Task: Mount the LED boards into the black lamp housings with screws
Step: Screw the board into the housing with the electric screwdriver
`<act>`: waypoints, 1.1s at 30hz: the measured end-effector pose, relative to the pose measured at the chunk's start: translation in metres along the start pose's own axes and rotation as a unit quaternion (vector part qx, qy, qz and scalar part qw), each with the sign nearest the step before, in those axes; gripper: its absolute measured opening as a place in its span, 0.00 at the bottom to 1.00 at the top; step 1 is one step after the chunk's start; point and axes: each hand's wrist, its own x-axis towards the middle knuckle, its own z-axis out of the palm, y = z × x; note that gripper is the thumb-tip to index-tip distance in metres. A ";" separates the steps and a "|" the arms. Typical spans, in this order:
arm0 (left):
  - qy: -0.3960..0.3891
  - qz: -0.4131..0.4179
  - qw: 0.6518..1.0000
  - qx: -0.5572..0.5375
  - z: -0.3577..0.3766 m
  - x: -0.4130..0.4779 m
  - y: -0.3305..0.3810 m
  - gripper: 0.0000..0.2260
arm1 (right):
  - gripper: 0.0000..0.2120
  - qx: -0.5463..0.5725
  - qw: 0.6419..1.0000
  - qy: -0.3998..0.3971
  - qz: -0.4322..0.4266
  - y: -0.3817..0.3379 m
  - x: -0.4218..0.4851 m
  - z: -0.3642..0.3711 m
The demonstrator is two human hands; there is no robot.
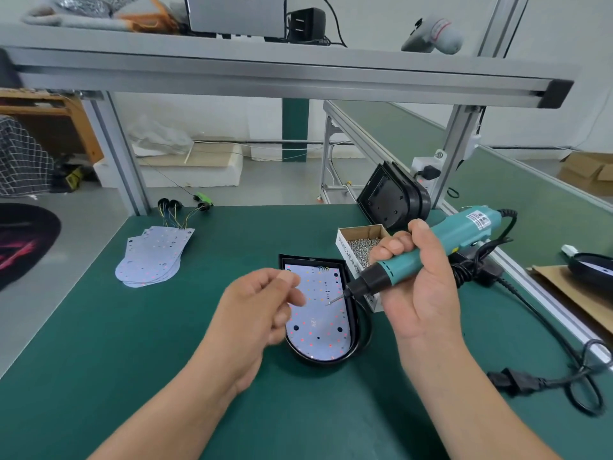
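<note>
One wide-angle head camera looks forward and down, close above the green bench top (139, 360).

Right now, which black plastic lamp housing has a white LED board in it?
The black lamp housing lying flat on the green mat beneath the teal screwdriver; the housings propped upright behind the screw box show none.

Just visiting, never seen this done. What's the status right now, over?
Right hand grips screwdriver, bit over LED board. Left hand curled above board, contents unclear. Board seated in black housing. Nothing blocking the bit.
</note>
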 end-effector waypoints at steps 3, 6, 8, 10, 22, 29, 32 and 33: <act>0.067 0.031 0.991 0.114 -0.016 0.017 -0.001 0.09 | 0.06 -0.032 0.999 -0.015 -0.011 0.002 -0.001 -0.001; 0.064 0.025 0.969 0.236 -0.024 0.025 -0.009 0.14 | 0.07 -0.072 0.996 -0.040 -0.017 0.006 -0.003 -0.002; 0.054 0.006 0.953 0.297 -0.024 0.026 -0.013 0.20 | 0.07 -0.100 0.993 -0.053 -0.016 0.008 -0.004 -0.003; 0.048 -0.008 0.935 0.352 -0.024 0.025 -0.017 0.27 | 0.07 -0.131 0.989 -0.063 -0.015 0.010 -0.005 -0.004; 0.005 0.008 0.903 0.429 -0.019 0.024 -0.023 0.17 | 0.07 -0.234 0.968 -0.086 -0.028 0.024 -0.009 -0.004; -0.002 0.003 0.914 0.406 -0.019 0.026 -0.025 0.14 | 0.08 -0.250 0.961 -0.111 -0.039 0.025 -0.012 -0.003; -0.005 0.006 0.916 0.402 -0.019 0.027 -0.026 0.15 | 0.08 -0.256 0.958 -0.125 -0.046 0.026 -0.015 -0.001; -0.006 0.005 0.918 0.397 -0.019 0.027 -0.027 0.15 | 0.08 -0.262 0.955 -0.133 -0.050 0.026 -0.015 -0.001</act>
